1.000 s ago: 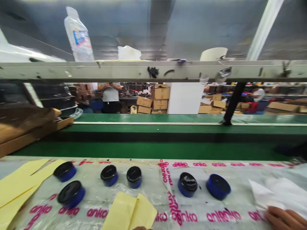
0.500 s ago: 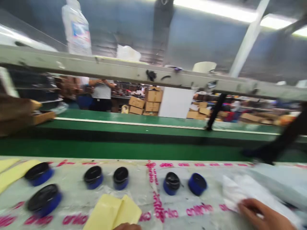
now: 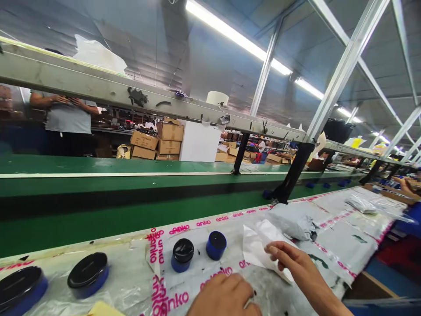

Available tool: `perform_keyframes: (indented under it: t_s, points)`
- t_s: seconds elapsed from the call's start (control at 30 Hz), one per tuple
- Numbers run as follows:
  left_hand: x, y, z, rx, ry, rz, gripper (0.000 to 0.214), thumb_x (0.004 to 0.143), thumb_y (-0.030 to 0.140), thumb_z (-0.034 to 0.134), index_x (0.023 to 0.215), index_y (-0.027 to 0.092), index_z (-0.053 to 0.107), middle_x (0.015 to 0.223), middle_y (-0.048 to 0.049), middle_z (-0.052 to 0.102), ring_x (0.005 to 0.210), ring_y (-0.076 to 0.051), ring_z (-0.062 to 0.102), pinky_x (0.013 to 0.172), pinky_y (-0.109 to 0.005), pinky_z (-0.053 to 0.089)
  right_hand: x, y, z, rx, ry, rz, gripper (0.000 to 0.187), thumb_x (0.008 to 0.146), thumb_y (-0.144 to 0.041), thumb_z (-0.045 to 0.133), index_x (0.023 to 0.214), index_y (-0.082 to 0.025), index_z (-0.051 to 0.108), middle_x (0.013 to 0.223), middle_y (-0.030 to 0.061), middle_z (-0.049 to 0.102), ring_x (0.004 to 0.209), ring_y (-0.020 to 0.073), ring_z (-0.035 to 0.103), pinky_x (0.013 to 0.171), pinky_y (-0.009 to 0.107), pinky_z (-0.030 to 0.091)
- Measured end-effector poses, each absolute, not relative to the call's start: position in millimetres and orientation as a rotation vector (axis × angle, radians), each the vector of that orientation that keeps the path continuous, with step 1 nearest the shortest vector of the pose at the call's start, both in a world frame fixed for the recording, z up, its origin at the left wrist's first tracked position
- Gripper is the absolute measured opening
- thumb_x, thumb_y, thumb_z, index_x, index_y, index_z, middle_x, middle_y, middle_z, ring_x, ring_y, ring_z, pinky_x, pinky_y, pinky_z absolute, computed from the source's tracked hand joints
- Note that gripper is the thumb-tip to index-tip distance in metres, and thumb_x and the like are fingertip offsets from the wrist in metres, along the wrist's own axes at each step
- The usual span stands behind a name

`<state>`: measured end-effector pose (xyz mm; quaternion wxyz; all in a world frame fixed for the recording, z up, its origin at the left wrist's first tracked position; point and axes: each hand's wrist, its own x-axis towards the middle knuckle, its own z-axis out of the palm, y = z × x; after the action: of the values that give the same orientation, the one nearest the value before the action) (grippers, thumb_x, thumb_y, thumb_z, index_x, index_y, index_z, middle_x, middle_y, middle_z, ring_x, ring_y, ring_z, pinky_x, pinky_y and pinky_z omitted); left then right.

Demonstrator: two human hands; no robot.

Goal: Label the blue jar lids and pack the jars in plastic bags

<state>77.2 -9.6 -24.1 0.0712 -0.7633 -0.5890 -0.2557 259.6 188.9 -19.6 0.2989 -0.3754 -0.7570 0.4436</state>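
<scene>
My right hand (image 3: 294,259) pinches the edge of a thin white sheet (image 3: 255,245), perhaps paper or soft wrap, lying on the table. To its left, my left hand (image 3: 225,296) is low at the bottom edge, back up and fingers bent; its fingertips are hidden. Beyond the left hand stand two small round pieces with black tops and blue sides, a left one (image 3: 182,255) and a right one (image 3: 216,245). Farther left are two larger ones of the same colours, one piece (image 3: 88,275) and another cut by the frame (image 3: 21,289).
Plastic printed with pink "anko" (image 3: 177,303) covers the table. A yellow sheet (image 3: 103,309) shows at the bottom. A grey plastic bag (image 3: 292,221) lies behind the white sheet. Beyond runs a green belt (image 3: 108,219) under a metal shelf beam (image 3: 108,90). A person (image 3: 67,114) stands across.
My view has swung right. My left hand has left the yellow sheet and come over close to my right hand, which stays at the white sheet.
</scene>
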Motion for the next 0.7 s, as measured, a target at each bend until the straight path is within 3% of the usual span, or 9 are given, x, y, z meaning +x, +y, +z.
perform_keyframes:
  t_s: [0.07,0.17,0.27,0.4,0.5,0.6,0.7]
  points:
    - [89,28,-20,-2.454,-1.713,-0.568,0.016,0.091,0.031,0.068,0.094,0.016,0.073,0.112,-0.0095,0.074,0.105,-0.027,0.068,0.086,-0.034,0.056,264,190,-11,-0.986,-1.92,1.212,0.045,0.075,-0.062,0.07,0.083,-0.018,0.076,0.081,0.0049,0.068,0.068,0.0175,0.053,0.066,0.029,0.045]
    - [91,59,-21,-2.586,-1.841,-0.489,0.058,0.086,0.049,0.069,0.126,0.008,0.064,0.146,-0.0238,0.052,0.137,-0.04,0.046,0.111,-0.056,0.04,264,187,5,-0.908,-1.723,1.385,0.044,0.071,-0.059,0.078,0.082,-0.017,0.077,0.085,0.0068,0.07,0.071,0.0172,0.054,0.063,0.027,0.046]
    - [85,68,-29,-2.617,-2.024,-0.572,0.064,0.089,0.048,0.064,0.136,0.006,0.056,0.149,-0.0278,0.046,0.142,-0.043,0.038,0.117,-0.064,0.025,254,181,18,-0.779,-1.509,1.677,0.038,0.069,-0.051,0.084,0.082,-0.016,0.078,0.077,0.0043,0.066,0.069,0.0146,0.052,0.056,0.022,0.045]
    - [82,57,-23,-2.54,-2.053,-0.966,0.047,0.085,0.035,0.065,0.124,0.009,0.067,0.142,-0.0242,0.055,0.134,-0.042,0.048,0.115,-0.057,0.032,236,167,30,-0.625,-1.323,1.921,0.023,0.074,-0.04,0.084,0.081,-0.019,0.078,0.078,0.0023,0.066,0.068,0.0126,0.053,0.056,0.021,0.047]
    - [78,33,-3,-2.268,-2.284,-1.488,0.029,0.088,0.032,0.056,0.107,0.019,0.073,0.113,-0.0149,0.073,0.106,-0.034,0.066,0.092,-0.044,0.049,221,154,39,-0.503,-1.226,2.061,0.016,0.078,-0.036,0.081,0.082,-0.02,0.078,0.079,0.0027,0.07,0.067,0.0132,0.057,0.058,0.023,0.05]
    - [66,7,8,-1.845,-2.584,-2.215,0.031,0.091,0.044,0.053,0.087,0.02,0.072,0.09,-0.0089,0.075,0.084,-0.026,0.068,0.069,-0.033,0.048,200,135,48,-0.398,-1.243,2.178,0.02,0.078,-0.036,0.078,0.087,-0.018,0.08,0.081,0.0066,0.073,0.066,0.016,0.06,0.056,0.025,0.052]
    - [49,-14,5,-1.404,-2.488,-3.088,0.055,0.082,0.07,0.058,0.102,0.02,0.069,0.097,-0.009,0.073,0.085,-0.023,0.067,0.066,-0.029,0.047,172,108,51,-0.299,-1.302,2.286,0.024,0.079,-0.038,0.075,0.088,-0.016,0.08,0.087,0.0106,0.075,0.068,0.0189,0.063,0.057,0.029,0.054]
